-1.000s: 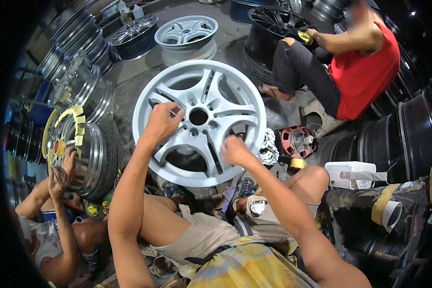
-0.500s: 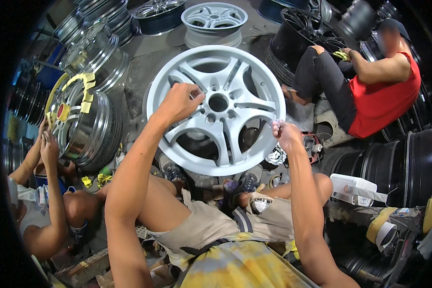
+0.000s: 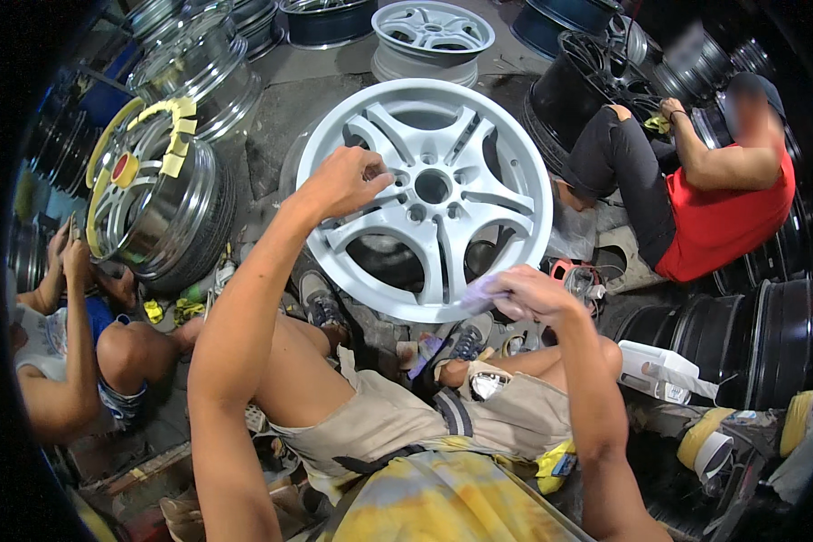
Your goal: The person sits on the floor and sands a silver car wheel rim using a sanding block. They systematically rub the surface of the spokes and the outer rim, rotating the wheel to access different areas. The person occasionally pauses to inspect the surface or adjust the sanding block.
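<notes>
A grey wheel rim (image 3: 438,312) with paired spokes lies face up in front of my legs. Above its left spokes is my left hand (image 3: 350,183), fingers curled inward; what they hold, if anything, is hidden. At the near right edge of the rim, my right hand (image 3: 537,294) is closed on a thin pale-purple piece (image 3: 486,291). That piece is smeared by motion, and its exact kind does not show. It overlaps the rim's edge in view; I cannot tell whether it touches.
At left, a person's hands (image 3: 74,248) are near a partly taped wheel (image 3: 167,217). Another person in red (image 3: 727,212) sits at right by a black wheel (image 3: 569,86). Another grey wheel (image 3: 434,36) stands beyond mine. A white container (image 3: 659,370) lies near dark rims at right.
My right hand has moved along the rim from its right side to the near right edge, bringing the purple piece into plainer view. My left hand stays over the left spokes.
</notes>
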`<state>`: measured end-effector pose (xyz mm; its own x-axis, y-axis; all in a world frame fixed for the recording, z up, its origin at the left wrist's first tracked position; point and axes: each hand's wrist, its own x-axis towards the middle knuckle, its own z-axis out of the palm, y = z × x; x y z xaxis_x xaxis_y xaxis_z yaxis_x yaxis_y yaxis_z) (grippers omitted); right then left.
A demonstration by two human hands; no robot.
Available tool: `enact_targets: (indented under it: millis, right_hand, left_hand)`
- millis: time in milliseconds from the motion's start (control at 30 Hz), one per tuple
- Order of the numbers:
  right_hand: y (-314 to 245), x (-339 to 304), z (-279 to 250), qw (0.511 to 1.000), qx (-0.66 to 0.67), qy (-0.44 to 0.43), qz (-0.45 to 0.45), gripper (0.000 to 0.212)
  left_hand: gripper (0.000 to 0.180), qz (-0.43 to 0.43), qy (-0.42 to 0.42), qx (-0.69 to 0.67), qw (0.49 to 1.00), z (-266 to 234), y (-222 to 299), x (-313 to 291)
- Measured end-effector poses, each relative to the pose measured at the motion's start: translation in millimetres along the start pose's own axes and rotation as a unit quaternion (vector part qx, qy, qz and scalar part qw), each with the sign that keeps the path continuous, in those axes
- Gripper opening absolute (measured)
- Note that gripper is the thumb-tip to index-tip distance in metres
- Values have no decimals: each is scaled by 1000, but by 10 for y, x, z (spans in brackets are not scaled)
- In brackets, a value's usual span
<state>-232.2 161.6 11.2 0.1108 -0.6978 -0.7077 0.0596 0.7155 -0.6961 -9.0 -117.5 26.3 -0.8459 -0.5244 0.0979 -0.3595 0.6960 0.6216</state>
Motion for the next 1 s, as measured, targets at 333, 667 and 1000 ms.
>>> enact_targets:
  millis: [333, 667, 1000]
  right_hand:
    - [574, 486, -197, 673, -660, 247, -226, 29]
    - [460, 316, -192, 647, -701, 227, -195, 24]
    - [189, -132, -22, 671, -558, 360, -331, 15]
  left_hand:
    - [49, -59, -313, 128, 939, 257, 541, -364]
    - [44, -33, -252, 524, 813, 1127, 812, -1292]
    - [35, 140, -321, 178, 920, 1069, 829, -1100]
